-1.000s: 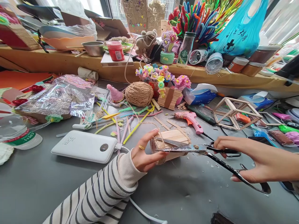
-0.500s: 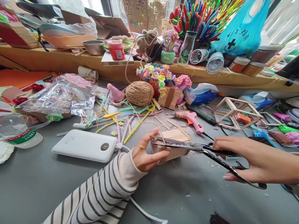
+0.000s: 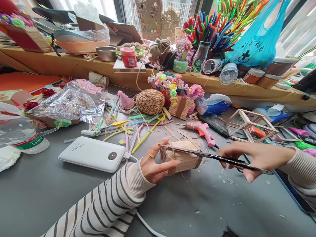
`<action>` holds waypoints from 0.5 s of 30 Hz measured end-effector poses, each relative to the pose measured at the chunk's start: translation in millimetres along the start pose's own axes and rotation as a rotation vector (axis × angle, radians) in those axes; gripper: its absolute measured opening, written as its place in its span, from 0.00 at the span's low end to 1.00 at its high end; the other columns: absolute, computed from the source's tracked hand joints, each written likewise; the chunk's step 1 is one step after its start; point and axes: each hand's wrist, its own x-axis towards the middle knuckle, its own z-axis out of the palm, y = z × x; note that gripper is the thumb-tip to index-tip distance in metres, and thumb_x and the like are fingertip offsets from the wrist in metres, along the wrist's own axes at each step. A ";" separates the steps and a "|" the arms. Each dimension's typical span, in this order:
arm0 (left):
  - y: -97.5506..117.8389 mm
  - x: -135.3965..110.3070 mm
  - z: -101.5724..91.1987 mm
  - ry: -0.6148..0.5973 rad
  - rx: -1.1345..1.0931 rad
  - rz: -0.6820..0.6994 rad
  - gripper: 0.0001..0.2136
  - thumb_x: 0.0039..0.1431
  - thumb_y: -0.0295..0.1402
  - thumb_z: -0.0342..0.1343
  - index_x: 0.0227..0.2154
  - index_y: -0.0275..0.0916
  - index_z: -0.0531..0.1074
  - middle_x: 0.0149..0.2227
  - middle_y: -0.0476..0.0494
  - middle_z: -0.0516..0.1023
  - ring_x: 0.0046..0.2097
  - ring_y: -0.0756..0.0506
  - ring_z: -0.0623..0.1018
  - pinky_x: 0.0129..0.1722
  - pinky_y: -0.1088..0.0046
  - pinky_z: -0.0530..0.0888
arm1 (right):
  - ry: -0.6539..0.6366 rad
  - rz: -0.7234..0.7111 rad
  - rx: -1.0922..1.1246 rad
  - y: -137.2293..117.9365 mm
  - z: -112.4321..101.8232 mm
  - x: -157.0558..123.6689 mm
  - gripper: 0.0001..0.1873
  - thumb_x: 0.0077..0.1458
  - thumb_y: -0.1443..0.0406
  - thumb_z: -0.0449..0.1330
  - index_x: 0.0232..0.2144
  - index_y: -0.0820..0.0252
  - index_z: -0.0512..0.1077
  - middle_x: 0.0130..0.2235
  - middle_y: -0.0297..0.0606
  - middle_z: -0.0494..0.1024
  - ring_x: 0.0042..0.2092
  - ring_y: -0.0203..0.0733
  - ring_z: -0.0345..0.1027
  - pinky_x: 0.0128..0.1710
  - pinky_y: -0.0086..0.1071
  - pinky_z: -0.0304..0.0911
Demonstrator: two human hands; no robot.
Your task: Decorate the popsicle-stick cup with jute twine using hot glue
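My left hand (image 3: pixel 155 163), in a striped sleeve with a gold ring, grips a small holder made of wooden sticks (image 3: pixel 184 156) lying on its side on the grey table (image 3: pixel 49 197). Jute twine (image 3: pixel 168 157) is wound around the holder's left end. My right hand (image 3: pixel 247 156) holds black-handled scissors (image 3: pixel 197 153) with the blades closed and the tip reaching across the top of the holder to the twine. A strand of twine runs from the holder back to the ball of jute twine (image 3: pixel 150 101).
A white power bank (image 3: pixel 92 154) with its cable lies left of my left hand. A pink glue gun (image 3: pixel 202 129), loose sticks, pipe cleaners, a wooden stick frame (image 3: pixel 248 122) and a cellophane bag (image 3: pixel 69 102) crowd the table behind. A cluttered wooden shelf (image 3: pixel 74 65) runs along the back.
The scissors' blades have closed at the twine on the holder. My right hand has closed the handles and moved slightly up.
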 end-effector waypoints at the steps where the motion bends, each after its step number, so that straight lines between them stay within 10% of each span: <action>1: 0.2 0.0 -0.4 -0.006 -0.001 -0.009 0.39 0.38 0.12 0.50 0.54 0.54 0.60 0.66 0.51 0.36 0.63 0.34 0.54 0.57 0.55 0.65 | -0.075 0.008 0.100 -0.2 -3.5 2.8 0.41 0.31 0.34 0.52 0.35 0.60 0.72 0.33 0.39 0.74 0.33 0.38 0.68 0.31 0.26 0.63; 15: 3.2 2.6 -4.1 -0.022 -0.062 -0.003 0.40 0.39 0.13 0.48 0.55 0.54 0.57 0.66 0.51 0.38 0.64 0.36 0.50 0.59 0.56 0.61 | -0.323 0.023 0.363 -3.5 -24.5 25.7 0.31 0.33 0.41 0.61 0.28 0.62 0.66 0.28 0.32 0.66 0.31 0.33 0.58 0.33 0.27 0.57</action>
